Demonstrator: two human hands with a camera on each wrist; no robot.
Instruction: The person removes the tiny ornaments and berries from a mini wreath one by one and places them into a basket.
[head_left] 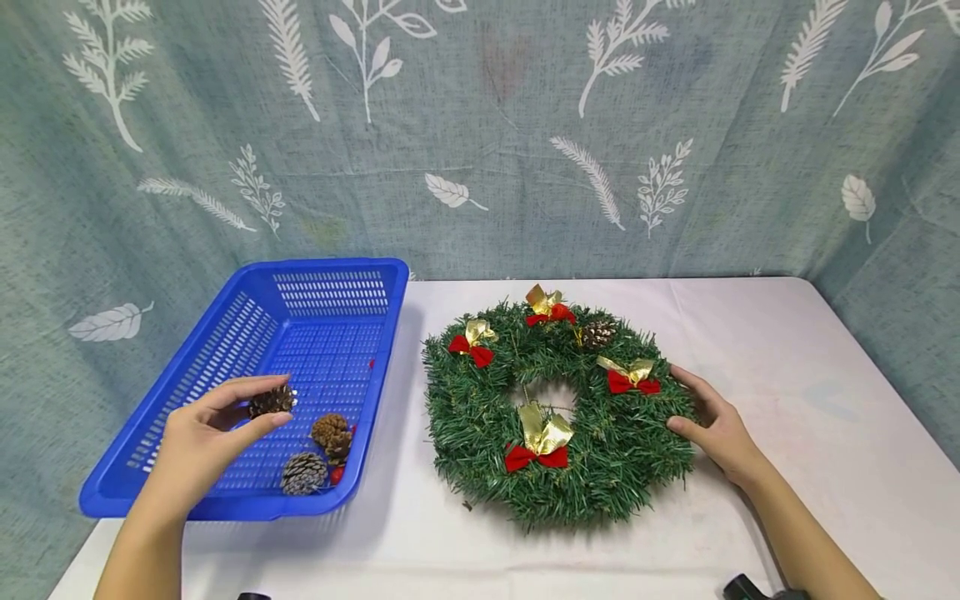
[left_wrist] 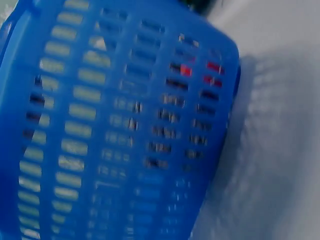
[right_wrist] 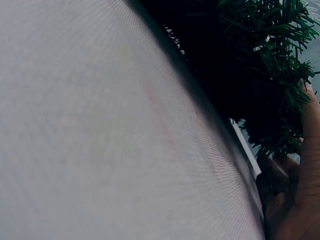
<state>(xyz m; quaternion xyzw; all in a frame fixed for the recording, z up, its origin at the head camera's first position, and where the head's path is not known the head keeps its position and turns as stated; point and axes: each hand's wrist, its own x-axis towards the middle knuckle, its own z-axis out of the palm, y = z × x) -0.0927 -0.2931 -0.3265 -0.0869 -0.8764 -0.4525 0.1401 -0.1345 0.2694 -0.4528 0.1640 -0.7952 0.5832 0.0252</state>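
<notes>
Over the blue basket, my left hand (head_left: 206,437) pinches a brown pine cone (head_left: 268,402) between thumb and fingers. White specks show on the cone's right end. A green wreath (head_left: 480,425) lies on the table to the right of the basket, decorated with red bows with gold ribbons and one pine cone (head_left: 599,333) near its top. My right hand (head_left: 716,425) grips the wreath's right edge, the thumb toward the front and the fingers farther back. In the right wrist view, the thumb (right_wrist: 311,130) lies along the wreath's dark green needles (right_wrist: 280,100) and the other fingers are in shadow.
The blue basket (head_left: 399,287) holds a grey-tipped pine cone (head_left: 303,473), a brown cone (head_left: 331,433) and red bits in its near right corner. The left wrist view faces its slotted wall (left_wrist: 115,165). A patterned curtain (head_left: 510,192) hangs behind the white table (head_left: 795,400).
</notes>
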